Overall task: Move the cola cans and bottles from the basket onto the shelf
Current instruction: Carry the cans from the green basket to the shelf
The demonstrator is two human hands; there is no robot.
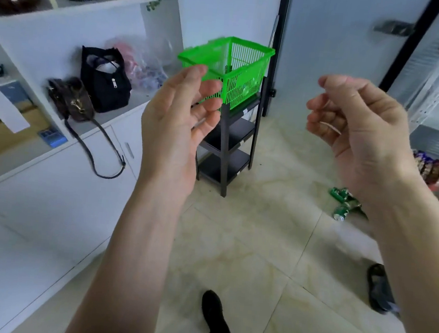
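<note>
Our left hand [181, 110] and right hand [355, 119] hang loosely curled, holding nothing; the green basket [229, 69] sits ahead atop the black shelf [230, 146], nearer our left.

This looks like a back room or storeroom of a small shop or office. White built-in cabinets [60, 179] carry handbags [104, 79] in open niches, a green plastic shopping basket [229, 69] sits on a small black shelf [230, 146], a perforated metal rack [433, 78] stands at the right, and green cans [342, 203] lie on the tiled floor [259, 249].
</note>
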